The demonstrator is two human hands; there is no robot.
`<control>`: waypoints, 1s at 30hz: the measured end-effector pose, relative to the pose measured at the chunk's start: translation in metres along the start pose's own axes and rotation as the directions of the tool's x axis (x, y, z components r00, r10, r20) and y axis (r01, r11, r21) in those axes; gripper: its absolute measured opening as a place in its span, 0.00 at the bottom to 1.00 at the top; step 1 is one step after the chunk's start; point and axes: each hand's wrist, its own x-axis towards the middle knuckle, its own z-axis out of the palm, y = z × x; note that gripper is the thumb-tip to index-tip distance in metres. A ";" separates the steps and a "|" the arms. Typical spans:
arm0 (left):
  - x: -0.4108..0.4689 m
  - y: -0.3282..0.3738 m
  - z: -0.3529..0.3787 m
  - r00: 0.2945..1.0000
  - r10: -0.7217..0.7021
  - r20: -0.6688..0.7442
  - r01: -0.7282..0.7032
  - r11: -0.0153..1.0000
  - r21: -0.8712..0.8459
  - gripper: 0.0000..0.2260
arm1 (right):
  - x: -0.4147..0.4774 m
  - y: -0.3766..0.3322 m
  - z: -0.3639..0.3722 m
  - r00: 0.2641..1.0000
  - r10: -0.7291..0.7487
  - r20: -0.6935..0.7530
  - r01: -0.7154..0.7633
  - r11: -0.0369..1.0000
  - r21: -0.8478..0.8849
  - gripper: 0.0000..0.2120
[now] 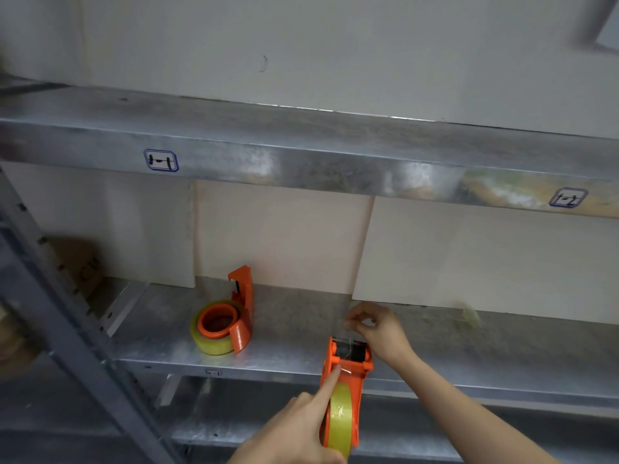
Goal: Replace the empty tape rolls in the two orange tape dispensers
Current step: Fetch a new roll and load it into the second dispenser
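While the left hand (294,426) clamps round the near orange tape dispenser (345,390), its grip is closed on the body and the forefinger lies stretched straight along the orange side, tip up near the roller (350,350). That dispenser is held in the air in front of the metal shelf (469,356), its head just over the shelf's front edge, and a full yellowish tape roll (340,416) sits in it, edge-on to the camera. Up at the head, the right hand (375,324) pinches the clear tape end (345,326) between thumb and fingertips, a tight, narrow grip, the other fingers curled in. The strip runs down from that pinch to the black roller; it is nearly see-through, so its exact edges are hard to make out.

Over to the left, the second orange tape dispenser (239,313) rests on the shelf, well apart from the hands, its cutter end pointing up. A yellowish roll (214,339) is on its orange hub and touches the shelf surface. Above runs another metal shelf (301,155) with two hand-marked labels (161,160) on its front lip. A grey slotted upright (67,323) crosses the left side, and a cardboard box (80,262) sits behind it, blurred.
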 end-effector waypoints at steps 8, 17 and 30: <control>-0.002 0.000 0.001 1.000 0.011 0.024 -0.011 1.000 0.006 0.53 | 0.002 -0.001 0.004 1.000 -0.008 -0.002 0.008 0.999 0.032 0.04; -0.008 0.001 -0.003 0.997 0.074 -0.011 -0.075 0.995 -0.073 0.52 | 0.008 -0.004 0.006 1.000 -0.013 0.012 0.012 0.998 0.055 0.05; -0.009 0.003 -0.001 0.998 0.050 -0.043 -0.057 0.983 -0.176 0.55 | 0.010 0.008 0.007 0.999 0.032 0.044 -0.034 0.998 0.045 0.07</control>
